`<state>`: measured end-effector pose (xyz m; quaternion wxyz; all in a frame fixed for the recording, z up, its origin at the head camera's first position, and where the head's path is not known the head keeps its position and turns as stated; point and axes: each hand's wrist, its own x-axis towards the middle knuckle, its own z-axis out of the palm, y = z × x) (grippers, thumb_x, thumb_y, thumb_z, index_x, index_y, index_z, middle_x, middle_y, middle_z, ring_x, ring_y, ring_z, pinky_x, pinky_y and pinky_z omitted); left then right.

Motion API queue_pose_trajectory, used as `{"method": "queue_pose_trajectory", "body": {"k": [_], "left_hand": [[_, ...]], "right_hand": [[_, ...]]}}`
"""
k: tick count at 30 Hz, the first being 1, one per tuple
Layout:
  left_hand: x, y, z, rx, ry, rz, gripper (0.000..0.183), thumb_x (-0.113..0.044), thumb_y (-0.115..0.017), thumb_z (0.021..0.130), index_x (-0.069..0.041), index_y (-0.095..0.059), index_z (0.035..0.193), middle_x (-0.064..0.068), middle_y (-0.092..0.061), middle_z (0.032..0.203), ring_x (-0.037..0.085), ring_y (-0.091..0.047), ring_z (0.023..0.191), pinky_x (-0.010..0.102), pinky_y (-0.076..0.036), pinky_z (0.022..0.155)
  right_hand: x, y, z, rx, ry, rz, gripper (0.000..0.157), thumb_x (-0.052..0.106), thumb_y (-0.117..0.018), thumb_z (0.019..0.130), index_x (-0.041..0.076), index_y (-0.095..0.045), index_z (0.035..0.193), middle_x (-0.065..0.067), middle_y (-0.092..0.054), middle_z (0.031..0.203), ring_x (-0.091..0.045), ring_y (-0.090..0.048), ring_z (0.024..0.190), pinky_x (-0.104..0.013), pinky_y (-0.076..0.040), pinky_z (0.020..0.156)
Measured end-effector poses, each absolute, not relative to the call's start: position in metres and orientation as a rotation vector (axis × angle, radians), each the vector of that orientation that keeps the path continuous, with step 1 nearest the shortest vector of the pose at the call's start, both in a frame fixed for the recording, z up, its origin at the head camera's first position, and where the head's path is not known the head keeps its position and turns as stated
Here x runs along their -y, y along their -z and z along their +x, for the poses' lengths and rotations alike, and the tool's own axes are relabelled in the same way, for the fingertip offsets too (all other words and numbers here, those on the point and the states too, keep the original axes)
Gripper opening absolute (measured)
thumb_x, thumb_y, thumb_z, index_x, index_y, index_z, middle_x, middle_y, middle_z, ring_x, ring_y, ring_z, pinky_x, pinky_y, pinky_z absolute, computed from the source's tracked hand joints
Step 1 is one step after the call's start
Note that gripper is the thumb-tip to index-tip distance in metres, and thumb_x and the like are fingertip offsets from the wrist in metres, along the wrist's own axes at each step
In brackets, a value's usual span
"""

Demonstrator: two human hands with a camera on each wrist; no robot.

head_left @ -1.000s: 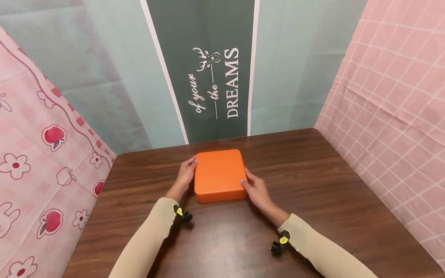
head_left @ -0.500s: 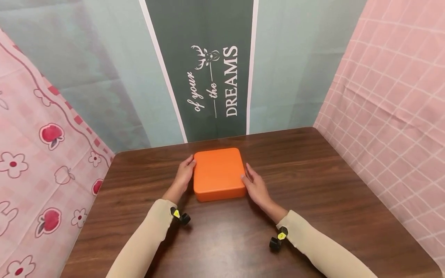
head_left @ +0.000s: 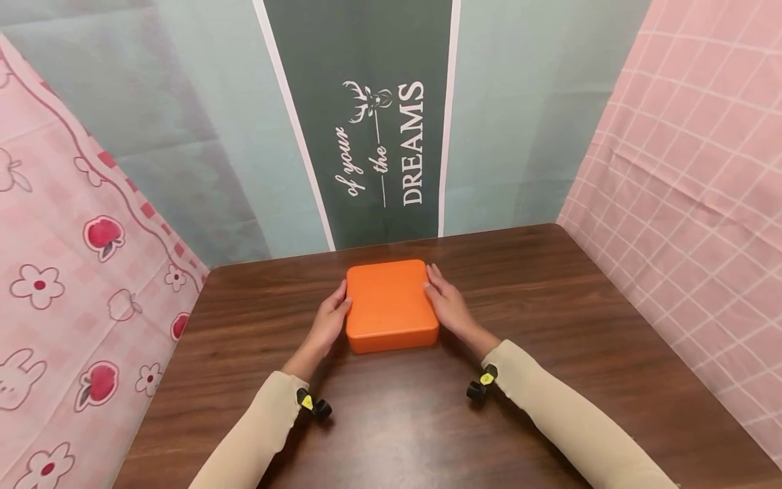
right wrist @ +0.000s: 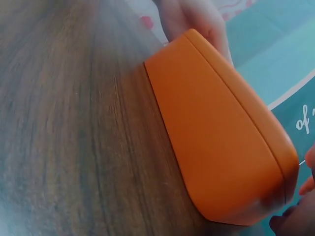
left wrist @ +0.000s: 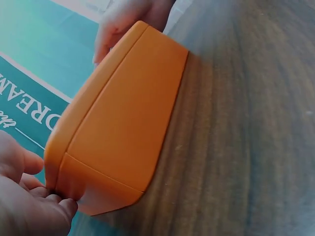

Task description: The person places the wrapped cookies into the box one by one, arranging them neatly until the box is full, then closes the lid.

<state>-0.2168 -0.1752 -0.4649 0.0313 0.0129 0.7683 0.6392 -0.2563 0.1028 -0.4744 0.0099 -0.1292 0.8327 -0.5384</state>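
A square orange box (head_left: 392, 304) with a rounded, fitted lid lies flat on the table, toward its back. A thin seam below its top shows in both wrist views. My left hand (head_left: 331, 318) holds the box's left side, thumb at the lid's edge. In the left wrist view, the curled fingers (left wrist: 64, 206) of that hand touch the side near the seam. My right hand (head_left: 451, 304) holds the right side, its thumb on the top edge and its fingers along the side. In the right wrist view only a few of its fingertips (right wrist: 307, 187) show.
The dark wood table (head_left: 550, 367) extends around the box. A green curtain (head_left: 501, 136) with printed words hangs behind it. Pink patterned cloth (head_left: 67, 292) hangs at the left, and pink checked cloth (head_left: 690, 204) at the right.
My right hand parts its fingers slightly, then slides forward along the box's right side. My left hand slides back toward me along the left side. The box stays in about the same place.
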Motion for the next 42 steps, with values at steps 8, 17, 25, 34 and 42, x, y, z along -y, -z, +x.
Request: {"method": "queue_pose_trajectory", "body": {"k": [8, 17, 25, 34, 42], "left_hand": [[0.174, 0.470, -0.210, -2.346, -1.955, 0.074, 0.057, -0.018, -0.042, 0.110, -0.010, -0.020, 0.162, 0.001, -0.018, 0.168, 0.018, -0.015, 0.155, 0.043, -0.011, 0.125], [0.169, 0.471, -0.202, -2.361, -1.935, 0.079, 0.057, -0.017, -0.042, 0.111, -0.010, -0.019, 0.162, 0.001, -0.017, 0.169, 0.019, -0.013, 0.155, 0.045, -0.011, 0.124], [0.165, 0.472, -0.195, -2.374, -1.949, 0.129, 0.056, -0.015, -0.042, 0.110, -0.007, -0.020, 0.162, 0.004, -0.017, 0.168, 0.020, -0.014, 0.154, 0.045, -0.011, 0.124], [0.165, 0.477, -0.179, -2.369, -1.946, 0.147, 0.057, -0.016, -0.043, 0.110, -0.006, -0.020, 0.161, 0.006, -0.017, 0.168, 0.023, -0.014, 0.154, 0.048, -0.011, 0.124], [0.164, 0.477, -0.175, -2.396, -1.957, 0.145, 0.056, -0.014, -0.044, 0.109, -0.004, -0.023, 0.160, 0.006, -0.019, 0.167, 0.024, -0.015, 0.154, 0.048, -0.011, 0.124]], "right_hand": [[-0.102, 0.483, -0.257, -2.563, 1.639, -0.478, 0.053, 0.016, -0.040, 0.110, 0.008, -0.025, 0.160, -0.013, -0.019, 0.168, -0.022, -0.017, 0.154, -0.046, -0.014, 0.124], [-0.108, 0.482, -0.247, -2.541, 1.672, -0.481, 0.053, 0.013, -0.039, 0.110, 0.007, -0.024, 0.161, -0.010, -0.019, 0.168, -0.021, -0.016, 0.154, -0.046, -0.013, 0.124], [-0.113, 0.481, -0.236, -2.548, 1.691, -0.475, 0.052, 0.013, -0.040, 0.110, 0.006, -0.026, 0.160, -0.011, -0.021, 0.167, -0.022, -0.018, 0.154, -0.046, -0.013, 0.124], [-0.116, 0.488, -0.221, -2.516, 1.706, -0.478, 0.053, 0.014, -0.039, 0.111, 0.008, -0.024, 0.161, -0.008, -0.019, 0.168, -0.021, -0.016, 0.154, -0.047, -0.012, 0.124], [-0.116, 0.487, -0.217, -2.541, 1.726, -0.512, 0.051, 0.010, -0.040, 0.110, 0.004, -0.027, 0.159, -0.013, -0.022, 0.167, -0.023, -0.018, 0.154, -0.048, -0.014, 0.123]]}}
